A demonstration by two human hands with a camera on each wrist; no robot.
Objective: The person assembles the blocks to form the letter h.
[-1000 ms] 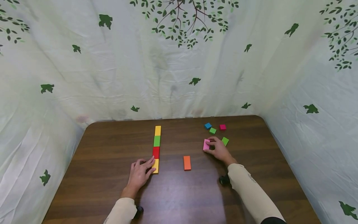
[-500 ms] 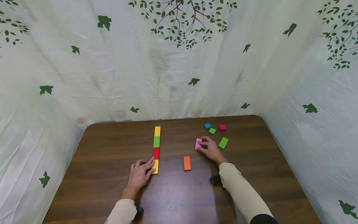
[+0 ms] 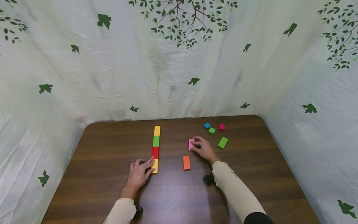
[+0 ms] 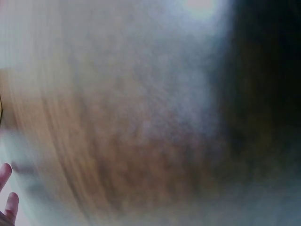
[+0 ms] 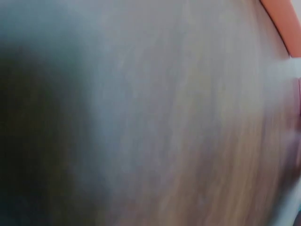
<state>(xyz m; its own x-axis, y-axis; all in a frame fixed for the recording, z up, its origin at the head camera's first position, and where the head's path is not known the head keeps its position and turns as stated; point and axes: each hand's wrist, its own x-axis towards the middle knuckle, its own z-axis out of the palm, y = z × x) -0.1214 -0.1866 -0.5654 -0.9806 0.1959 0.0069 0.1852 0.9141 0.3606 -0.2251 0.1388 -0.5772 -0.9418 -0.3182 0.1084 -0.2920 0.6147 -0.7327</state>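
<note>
Left hand [image 3: 139, 175] lies flat on the table [image 3: 98, 174], fingers straight and relaxed, tips touching the near yellow block [image 3: 155, 165] at the near end of the block row; nothing gripped. Right hand [image 3: 203, 148] has fingers curled over the pink block [image 3: 191, 144], pinching it at its right edge, low on the table; can't tell if the block is lifted or sliding. Wrist views are blurred: the left one shows only fingertips [image 4: 5, 197] at the edge, the right one only an orange sliver, likely the orange block.

Near to far: orange block [image 3: 186, 162] lies loose between the hands, just near of the pink one. The row runs away from the person: yellow, red block [image 3: 155, 152], green block [image 3: 156, 141], far yellow block [image 3: 157, 130], end to end in a straight line. Right of the right hand a loose green block [image 3: 222, 142]; farther back a small cluster of blue [image 3: 207, 125], small green [image 3: 212, 130] and magenta [image 3: 222, 127] blocks, close but apart.

Handling, as a judgement: the pink block looks small, flat, rigid and light, probably painted wood or foam, smooth-faced. It sits low, so a pinch across two opposite side edges suits best. Not fragile, but a light nudge could skew the row.
</note>
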